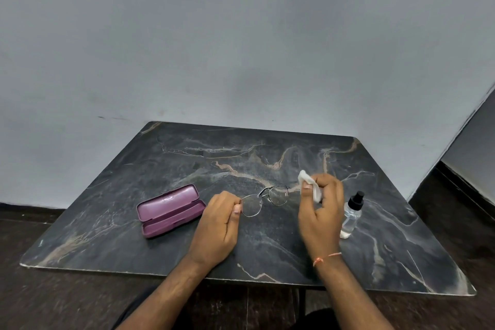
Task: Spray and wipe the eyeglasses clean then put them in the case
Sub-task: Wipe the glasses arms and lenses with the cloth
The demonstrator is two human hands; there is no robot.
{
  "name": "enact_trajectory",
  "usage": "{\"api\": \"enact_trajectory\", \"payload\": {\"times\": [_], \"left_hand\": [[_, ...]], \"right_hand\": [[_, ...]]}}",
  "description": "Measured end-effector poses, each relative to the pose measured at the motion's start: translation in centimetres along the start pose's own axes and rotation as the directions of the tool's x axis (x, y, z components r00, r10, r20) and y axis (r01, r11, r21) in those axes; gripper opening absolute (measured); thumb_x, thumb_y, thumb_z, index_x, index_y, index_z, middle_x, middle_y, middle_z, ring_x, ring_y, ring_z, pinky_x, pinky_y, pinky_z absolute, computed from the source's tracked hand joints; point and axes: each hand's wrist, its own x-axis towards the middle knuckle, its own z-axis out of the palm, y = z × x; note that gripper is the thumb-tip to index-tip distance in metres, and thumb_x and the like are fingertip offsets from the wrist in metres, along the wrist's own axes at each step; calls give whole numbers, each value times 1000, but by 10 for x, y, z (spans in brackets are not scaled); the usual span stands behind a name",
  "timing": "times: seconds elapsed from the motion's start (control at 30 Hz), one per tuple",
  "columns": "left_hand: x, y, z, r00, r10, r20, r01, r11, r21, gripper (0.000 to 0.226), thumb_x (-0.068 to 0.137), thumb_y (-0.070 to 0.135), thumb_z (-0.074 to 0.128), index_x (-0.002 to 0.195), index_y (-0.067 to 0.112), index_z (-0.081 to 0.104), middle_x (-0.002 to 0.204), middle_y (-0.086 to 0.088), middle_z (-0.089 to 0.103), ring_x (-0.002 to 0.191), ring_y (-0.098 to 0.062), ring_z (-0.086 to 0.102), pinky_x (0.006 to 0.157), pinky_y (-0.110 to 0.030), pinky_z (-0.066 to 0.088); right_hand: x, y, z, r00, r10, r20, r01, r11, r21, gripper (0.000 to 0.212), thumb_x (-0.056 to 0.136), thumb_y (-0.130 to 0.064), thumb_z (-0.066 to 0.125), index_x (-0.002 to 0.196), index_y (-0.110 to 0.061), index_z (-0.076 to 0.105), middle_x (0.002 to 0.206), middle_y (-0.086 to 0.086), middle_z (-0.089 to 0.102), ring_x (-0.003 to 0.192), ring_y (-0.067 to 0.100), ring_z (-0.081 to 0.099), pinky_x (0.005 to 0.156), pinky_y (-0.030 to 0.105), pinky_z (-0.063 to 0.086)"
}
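Left hand (218,225), frame centre, pinches eyeglasses (263,199) at their left rim. Right hand (321,209) grips white cloth (310,185) just right of them. Purple case (170,210) open, centre-left; spray bottle (351,215) right.

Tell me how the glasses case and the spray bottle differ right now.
The glasses case is purple and opaque; the spray bottle is clear with a black top. The case lies flat and open, while the bottle stands upright. The case sits beside the left hand, the bottle beside the right hand. Both rest on the table.
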Motion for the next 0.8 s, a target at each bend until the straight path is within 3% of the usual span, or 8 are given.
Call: {"api": "enact_trajectory", "payload": {"times": [0.07, 0.17, 0.3, 0.47, 0.57, 0.8], "left_hand": [[0, 0, 3, 1000, 11, 9, -12, 999, 42, 22, 117, 30, 39, 98, 33, 49, 95, 20, 48, 91, -9, 51, 81, -29, 43], [6, 3, 4, 1000, 2, 23, -4, 997, 73, 21, 116, 31, 40, 99, 31, 52, 96, 18, 50, 92, -9, 50, 84, -33, 46], [1, 3, 0, 998, 6, 59, -12, 996, 93, 20, 116, 32, 40, 99, 31, 51, 97, 18, 49, 95, -7, 49, 86, -35, 47], [-1, 4, 2, 997, 5, 79, -13, 994, 105, 19, 116, 33, 39, 101, 43, 43, 99, 25, 45, 100, -1, 49, 88, -36, 46], [-2, 0, 0, 995, -4, 95, -9, 991, 137, 18, 116, 35, 38, 101, 40, 46, 100, 26, 45, 102, 0, 49, 92, -32, 42], [-3, 0, 5, 986, 18, 165, -42, 988, 147, 14, 109, 29, 43, 108, 35, 56, 104, 21, 51, 103, -3, 48, 97, -35, 39]], "right_hand": [[-16, 2, 4, 990, -141, -12, 139, 983, -118, 11, 102, -32, 67, 103, -21, 70, 113, -18, 54, 105, 15, 56, 94, 23, 43], [-36, 3, 11, 961, -265, 83, 274, 951, -140, 5, 96, -24, 75, 98, -20, 77, 103, -18, 62, 90, 12, 56, 86, 16, 39], [-57, 5, 28, 968, -221, 120, 237, 961, -141, 7, 93, -23, 80, 100, -25, 81, 96, -14, 72, 84, 14, 60, 79, 22, 46], [-60, 11, 33, 964, -226, 142, 246, 958, -148, 16, 95, -22, 79, 110, -25, 83, 104, -16, 76, 88, 10, 64, 84, 16, 47], [-61, 11, 37, 960, -233, 157, 256, 956, -147, 17, 97, -22, 78, 113, -25, 82, 109, -16, 78, 90, 11, 67, 84, 21, 52], [-72, 13, 37, 884, -393, 254, 428, 898, -100, 22, 99, -23, 77, 120, -22, 82, 108, -9, 77, 91, 15, 69, 82, 25, 57]]}}
